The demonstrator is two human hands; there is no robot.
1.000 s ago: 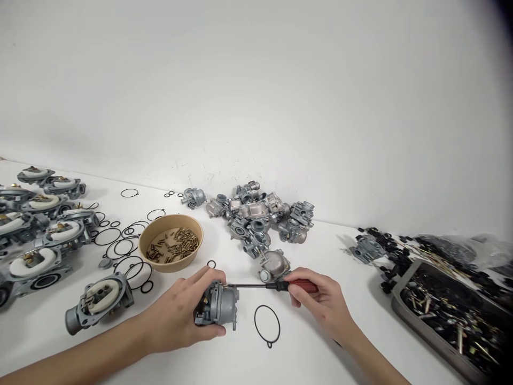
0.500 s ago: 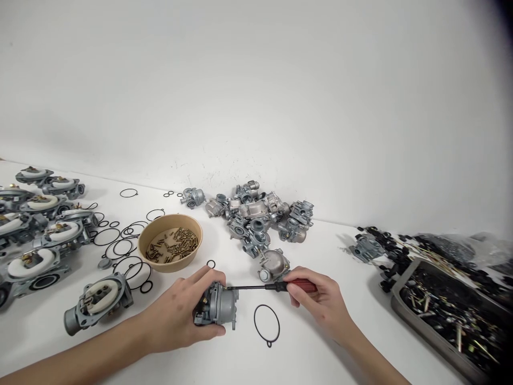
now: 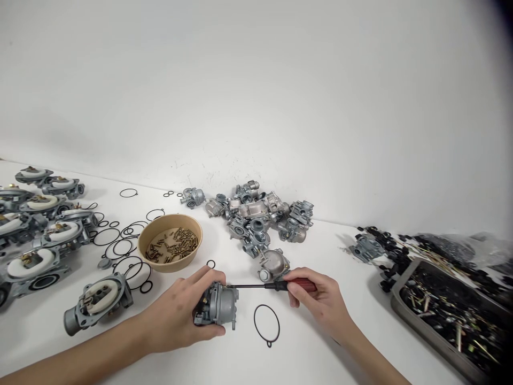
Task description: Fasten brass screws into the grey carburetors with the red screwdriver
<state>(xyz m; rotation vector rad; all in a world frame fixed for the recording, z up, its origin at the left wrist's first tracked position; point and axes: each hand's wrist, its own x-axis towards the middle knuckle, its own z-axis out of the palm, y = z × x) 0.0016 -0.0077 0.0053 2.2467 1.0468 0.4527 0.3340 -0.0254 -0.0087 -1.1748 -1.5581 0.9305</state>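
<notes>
Holding screwdriver (image 3: 277, 286) against metal carburetor (image 3: 225, 307)

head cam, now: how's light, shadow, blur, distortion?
Head view: soft light, no harsh glare on the wall; head view: soft shadow left of the tray, whose right end fades into dark; head view: upper right corner black, edges probably wide-angle stretched; head view: plastic bag smeary, held carburetor fairly clear, screwdriver tip too small to judge.

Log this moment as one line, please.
left hand: grips carburetor | right hand: holds screwdriver, tip at carburetor | black ring: flat on table
</notes>
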